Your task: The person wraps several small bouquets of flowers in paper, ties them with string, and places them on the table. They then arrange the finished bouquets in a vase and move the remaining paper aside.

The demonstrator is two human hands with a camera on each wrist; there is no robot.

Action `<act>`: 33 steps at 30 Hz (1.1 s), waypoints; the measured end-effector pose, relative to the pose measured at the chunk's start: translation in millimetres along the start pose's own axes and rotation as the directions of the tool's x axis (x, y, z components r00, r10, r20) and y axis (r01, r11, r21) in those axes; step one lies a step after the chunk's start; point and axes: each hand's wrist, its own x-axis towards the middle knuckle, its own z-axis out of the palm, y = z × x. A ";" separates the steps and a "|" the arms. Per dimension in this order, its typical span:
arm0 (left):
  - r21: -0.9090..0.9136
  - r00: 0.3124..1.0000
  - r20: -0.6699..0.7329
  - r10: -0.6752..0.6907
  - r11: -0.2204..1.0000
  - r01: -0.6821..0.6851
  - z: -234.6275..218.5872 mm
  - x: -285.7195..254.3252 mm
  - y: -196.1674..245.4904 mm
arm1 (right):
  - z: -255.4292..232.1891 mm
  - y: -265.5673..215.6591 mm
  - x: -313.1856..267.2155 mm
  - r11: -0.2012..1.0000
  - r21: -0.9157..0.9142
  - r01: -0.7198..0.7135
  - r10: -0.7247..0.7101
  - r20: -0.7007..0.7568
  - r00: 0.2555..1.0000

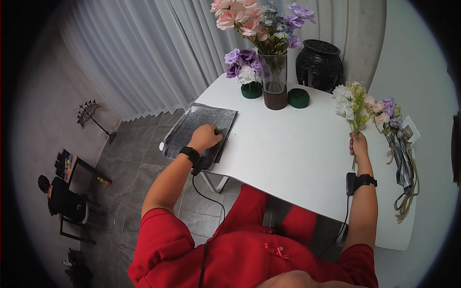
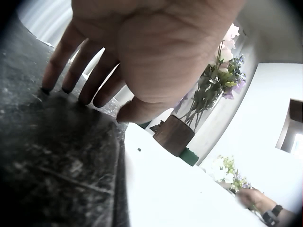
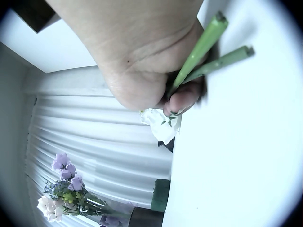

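Note:
On the left of the white table [image 1: 288,149], a stack of dark grey, mottled wrapping sheets [image 1: 206,115] lies partly over the edge. My left hand [image 1: 205,137] is above the stack, and the left wrist view has its fingertips [image 2: 67,89] right at the top sheet. On the other side, my right hand [image 1: 359,146] grips a small bunch of white flowers [image 1: 343,100] with yellow-green sprigs. Cut green stems [image 3: 202,47] stick out below that fist in the right wrist view. The flower heads point toward the back of the table.
A tall glass vase [image 1: 274,77] of pink, blue and purple flowers stands at the back. Flanking it are a purple-and-white arrangement [image 1: 244,65] and a green foam block [image 1: 298,98]. A wrapped bouquet [image 1: 401,153] lies far right. Another person [image 1: 67,199] sits at the left.

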 end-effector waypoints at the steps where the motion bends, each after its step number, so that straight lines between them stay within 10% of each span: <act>1: 0.066 0.996 -0.063 0.061 0.996 -0.056 2.4 -5.3 1.9 | 0.0 -1.0 -1.1 1.000 0.003 0.000 0.000 -0.003 1.000; 9: 0.222 0.982 -0.119 0.145 0.968 -0.116 16.4 -14.9 21.8 | -0.1 -5.2 -4.8 1.000 0.012 -0.022 0.022 0.002 1.000; 23: -0.044 0.953 -0.281 0.112 0.991 -0.129 -6.2 -12.7 -10.6 | -1.0 -3.4 -2.0 1.000 -0.008 -0.019 0.019 0.000 1.000; 27: -0.131 0.924 -0.337 0.181 0.963 -0.237 -49.3 -32.5 27.8 | -1.0 -3.0 -1.6 1.000 0.000 -0.030 0.030 0.001 1.000; 33: -0.521 0.867 -0.003 0.498 0.739 -0.426 -36.4 -69.0 148.8 | 0.0 -7.2 -8.5 0.999 0.030 -0.018 0.018 -0.006 1.000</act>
